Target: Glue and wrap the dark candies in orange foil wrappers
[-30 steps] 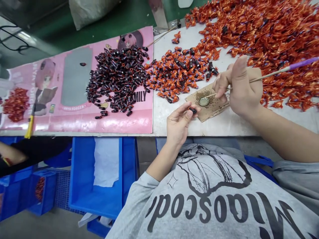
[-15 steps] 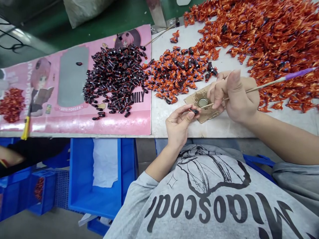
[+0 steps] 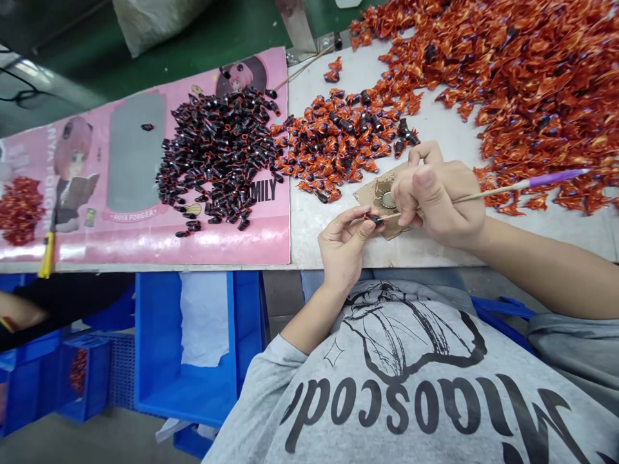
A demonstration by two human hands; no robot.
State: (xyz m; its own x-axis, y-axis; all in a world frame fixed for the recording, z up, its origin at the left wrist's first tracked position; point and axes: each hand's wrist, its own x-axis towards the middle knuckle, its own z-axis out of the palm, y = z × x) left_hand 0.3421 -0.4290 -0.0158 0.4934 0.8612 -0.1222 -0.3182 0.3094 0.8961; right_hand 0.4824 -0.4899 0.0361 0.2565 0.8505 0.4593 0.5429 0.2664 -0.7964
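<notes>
My left hand (image 3: 342,245) pinches a small dark piece (image 3: 373,219) between thumb and fingers at the table's front edge. My right hand (image 3: 438,196) is closed round a thin brush with a purple end (image 3: 522,185); its tip touches the dark piece. Under my right fingers lies a brown card (image 3: 374,193) with a small round metal cap (image 3: 387,200) on it.
A heap of dark pieces (image 3: 220,154) lies on a pink printed mat (image 3: 145,238). Orange foil pieces (image 3: 338,138) lie beside it, and a large orange pile (image 3: 522,71) fills the far right. Blue bins (image 3: 159,361) stand below the table. Another person's arm (image 3: 19,309) shows at left.
My right hand has drawn the brush tip from the metal cap down and left to the dark piece in my left hand. My left hand has barely moved.
</notes>
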